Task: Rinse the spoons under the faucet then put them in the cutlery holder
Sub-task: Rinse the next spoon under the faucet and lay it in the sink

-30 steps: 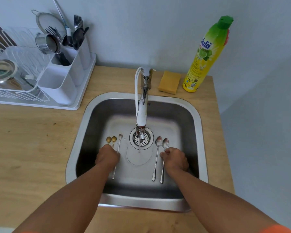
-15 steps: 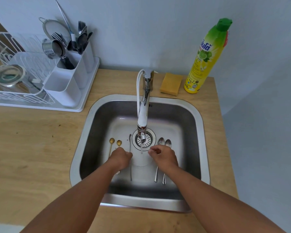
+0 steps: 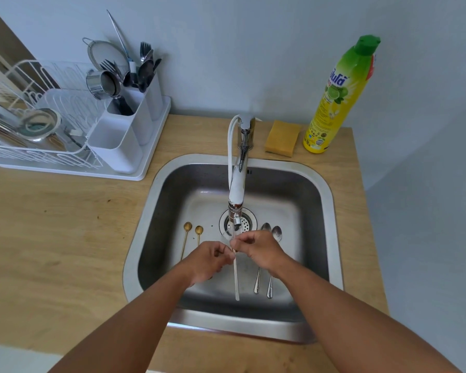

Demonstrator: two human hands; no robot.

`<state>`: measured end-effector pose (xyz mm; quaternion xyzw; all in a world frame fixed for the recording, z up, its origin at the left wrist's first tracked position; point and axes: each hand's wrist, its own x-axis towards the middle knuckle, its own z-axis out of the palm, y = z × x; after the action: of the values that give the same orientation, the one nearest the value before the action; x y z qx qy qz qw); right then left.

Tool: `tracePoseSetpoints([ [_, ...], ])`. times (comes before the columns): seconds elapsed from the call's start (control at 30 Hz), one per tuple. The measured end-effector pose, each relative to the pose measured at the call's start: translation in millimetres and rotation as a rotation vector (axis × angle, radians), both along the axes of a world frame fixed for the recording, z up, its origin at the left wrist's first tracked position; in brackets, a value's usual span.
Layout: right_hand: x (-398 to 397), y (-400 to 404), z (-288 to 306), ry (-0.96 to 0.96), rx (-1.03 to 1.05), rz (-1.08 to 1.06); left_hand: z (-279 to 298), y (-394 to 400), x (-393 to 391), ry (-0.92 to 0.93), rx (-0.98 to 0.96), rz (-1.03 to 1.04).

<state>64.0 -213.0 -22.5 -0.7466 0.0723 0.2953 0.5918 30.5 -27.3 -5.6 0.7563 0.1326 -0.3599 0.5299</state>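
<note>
Steel sink (image 3: pixel 331 211): both hands, left hand (image 3: pixel 207 261) and right hand (image 3: pixel 258 251), pinch one silver spoon (image 3: pixel 236 275) under faucet (image 3: pixel 237 189), handle pointing near, bowl probably hidden.

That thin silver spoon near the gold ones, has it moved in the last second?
Yes. The thin silver spoon has gone right, away from the gold spoons, to under the faucet, both hands on it.

1. Spanning the frame: wooden countertop (image 3: pixel 51 238), holding a steel sink (image 3: pixel 331 211)
2. Sitting at back left: white dish rack tray (image 3: pixel 135 173)
3. Resting behind the sink: yellow sponge (image 3: pixel 281 138), just beside a detergent bottle (image 3: pixel 334 103)
</note>
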Motion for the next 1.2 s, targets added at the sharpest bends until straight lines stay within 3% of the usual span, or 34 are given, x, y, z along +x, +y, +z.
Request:
tracePoseSetpoints([
  [0.2,-6.0,-8.8,-2.5,-0.113,-0.071,0.067,12.9,3.1,18.9,-0.353,0.164,0.113],
  [0.67,-12.0,-23.3,0.6,-0.257,-0.069,0.167,27.4,-28.1,16.1,-0.660,0.313,0.115],
  [0.8,-13.8,-23.9,2.9,-0.289,-0.091,0.211,26.0,-32.5,7.7,-0.613,0.185,0.242],
  [1.0,-16.6,-20.7,7.0,-0.305,-0.144,0.241,20.7,-35.9,-3.4,-0.387,-0.154,0.510],
  [1.2,-20.1,-18.1,10.3,-0.315,-0.110,0.243,18.9,-38.1,-8.9,-0.326,-0.163,0.586],
])
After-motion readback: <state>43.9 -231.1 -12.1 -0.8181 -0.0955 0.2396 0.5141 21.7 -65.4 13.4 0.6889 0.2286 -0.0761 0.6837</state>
